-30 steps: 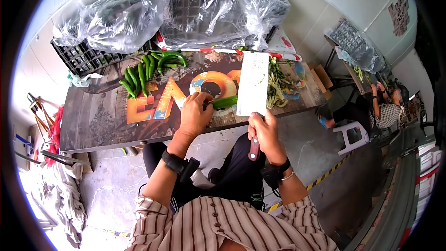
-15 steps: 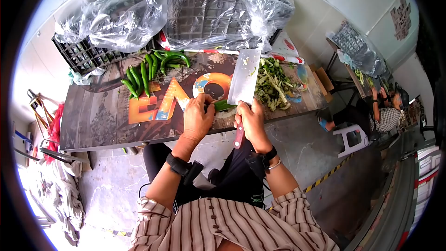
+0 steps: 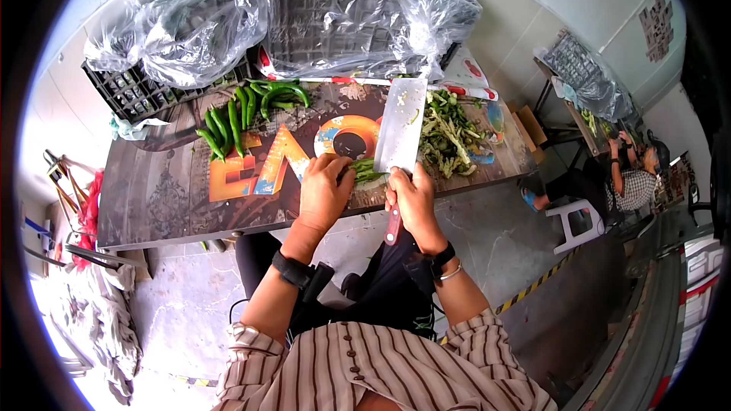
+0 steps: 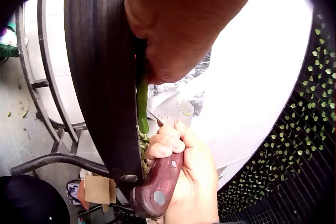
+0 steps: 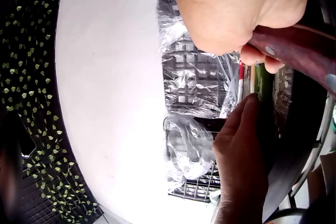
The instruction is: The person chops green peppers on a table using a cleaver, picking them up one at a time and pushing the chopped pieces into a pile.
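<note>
Near frame centre, the left hand [image 3: 325,192] pinches a glossy green pepper [image 3: 365,170], seemingly to steady it beside the broad steel cleaver [image 3: 400,131] gripped by the right hand [image 3: 416,202].

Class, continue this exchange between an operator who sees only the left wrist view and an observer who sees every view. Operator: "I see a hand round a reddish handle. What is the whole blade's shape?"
Observer: It's a broad, roughly rectangular blade, and the right hand grips its handle.
Operator: Are any whole peppers lying out?
Observer: Yes, several whole green peppers lie on the table, towards the left in the head view.
Operator: Is anyone else around?
Observer: Yes, another person sits at the far right of the head view.
</note>
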The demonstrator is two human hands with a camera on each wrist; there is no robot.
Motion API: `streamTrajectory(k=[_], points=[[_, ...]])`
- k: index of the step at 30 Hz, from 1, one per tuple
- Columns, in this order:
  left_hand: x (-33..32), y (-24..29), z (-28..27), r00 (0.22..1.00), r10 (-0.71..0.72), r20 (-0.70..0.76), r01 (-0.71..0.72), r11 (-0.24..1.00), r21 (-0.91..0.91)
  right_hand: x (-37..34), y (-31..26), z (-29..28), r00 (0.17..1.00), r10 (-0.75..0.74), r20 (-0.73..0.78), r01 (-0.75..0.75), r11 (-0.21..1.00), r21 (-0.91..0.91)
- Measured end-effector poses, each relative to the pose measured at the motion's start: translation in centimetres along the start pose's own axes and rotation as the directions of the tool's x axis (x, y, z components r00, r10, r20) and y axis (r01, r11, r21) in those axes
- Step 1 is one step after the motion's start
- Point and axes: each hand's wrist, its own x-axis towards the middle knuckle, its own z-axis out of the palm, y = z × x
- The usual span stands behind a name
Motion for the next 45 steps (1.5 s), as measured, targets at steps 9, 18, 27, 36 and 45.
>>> streamTrajectory(k=[9,18,27,36,45], points=[[-0.3,-0.5,0.4,1.000,-0.007,0.024,0.006,1.000,0.016,1.0,0.6,1.5,0.991,-0.106,0.081,0.119,0.976,-0.183],[-0.4,-0.6,0.5,1.000,0.007,0.018,-0.008,0.999,0.032,2.2,0.5,1.4,0.992,-0.098,0.074,0.117,0.936,-0.331],[-0.3,-0.6,0.5,0.999,0.039,0.027,-0.040,0.998,0.044,4.7,0.5,-2.0,0.980,-0.192,-0.051,0.153,0.894,-0.420],[-0.4,-0.6,0.5,1.000,0.007,0.023,-0.008,0.999,0.042,1.7,-2.2,-3.0,0.994,-0.104,-0.023,0.096,0.972,-0.215],[-0.3,-0.5,0.6,1.000,0.007,0.006,-0.007,0.999,0.048,0.5,0.0,0.1,0.987,-0.106,0.119,0.139,0.936,-0.324]])
